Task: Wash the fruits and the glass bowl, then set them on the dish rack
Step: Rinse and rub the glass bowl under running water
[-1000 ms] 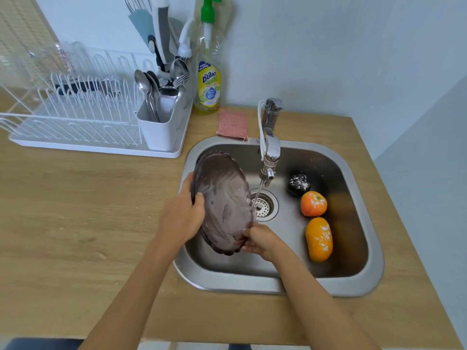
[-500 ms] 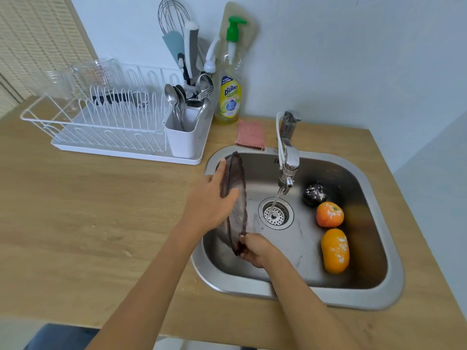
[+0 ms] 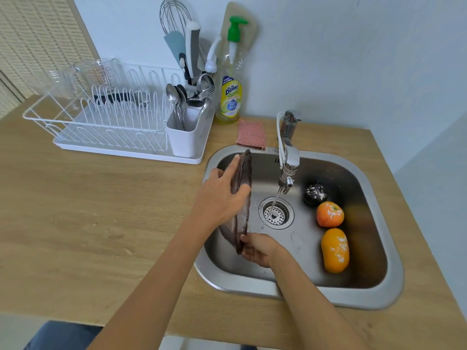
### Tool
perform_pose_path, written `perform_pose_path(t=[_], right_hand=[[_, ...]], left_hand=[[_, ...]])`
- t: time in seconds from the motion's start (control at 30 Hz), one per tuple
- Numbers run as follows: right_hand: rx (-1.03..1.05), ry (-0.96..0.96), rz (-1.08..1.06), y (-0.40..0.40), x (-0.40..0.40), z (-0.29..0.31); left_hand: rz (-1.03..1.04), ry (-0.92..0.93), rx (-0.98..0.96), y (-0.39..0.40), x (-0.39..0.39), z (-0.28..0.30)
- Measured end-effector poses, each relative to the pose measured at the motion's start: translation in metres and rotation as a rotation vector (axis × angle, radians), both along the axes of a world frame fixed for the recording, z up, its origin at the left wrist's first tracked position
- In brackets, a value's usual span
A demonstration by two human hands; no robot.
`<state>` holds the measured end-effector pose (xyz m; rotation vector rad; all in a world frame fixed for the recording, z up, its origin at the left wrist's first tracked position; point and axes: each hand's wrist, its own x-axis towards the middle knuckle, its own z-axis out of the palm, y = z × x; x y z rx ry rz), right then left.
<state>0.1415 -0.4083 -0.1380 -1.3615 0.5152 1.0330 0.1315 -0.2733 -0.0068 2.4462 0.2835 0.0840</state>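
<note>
The left hand grips the dark tinted glass bowl across its upper rim, thumb on the near face and fingers wrapped behind, while the right hand pinches the bowl's lowest edge. The bowl is held on edge, almost vertical, over the left part of the steel sink, just beside the thin stream falling from the tap onto the drain strainer. It looks rinsed and about ready to go to the rack, so the step in hand is probably draining: keep it tilted so water runs off the low edge into the basin, hold the wet glass firmly with both hands, then carry it left to the white wire dish rack and lean it between the prongs rather than laying it flat.

Three fruits wait at the sink's right side, all flecked with white: a dark round fruit at the back, a round orange fruit just in front of it, and an elongated orange fruit nearest.

The dish soap bottle by the wall has a green pump and a yellow label; its large script is not Latin lettering and I cannot read it, and the smaller print is too fine to make out
</note>
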Motion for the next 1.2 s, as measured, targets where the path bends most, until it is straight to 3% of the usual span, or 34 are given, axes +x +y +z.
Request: perform_pose_path(t=[0.57, 0.63, 0.83, 1.0, 1.07, 1.2], right_hand=[[0.050, -0.017, 0.019, 0.002, -0.003, 0.002], [0.090, -0.063, -0.030, 0.002, -0.005, 0.004], [0.294, -0.253, -0.190, 0.005, -0.009, 0.027], [0.295, -0.436, -0.136, 0.026, -0.012, 0.063], [0.250, -0.514, -0.080, 0.037, -0.015, 0.077], [0.249, -0.577, 0.037, 0.060, -0.022, 0.094]], left_hand=[[0.006, -0.032, -0.056, 0.019, -0.003, 0.002], [0.060, -0.077, -0.152, 0.032, -0.008, 0.002], [0.399, -0.163, -0.747, 0.093, -0.035, -0.019], [0.591, -0.161, -1.139, 0.134, -0.062, -0.036], [0.625, -0.174, -1.187, 0.150, -0.076, -0.040], [0.652, -0.147, -1.078, 0.185, -0.103, -0.051]])
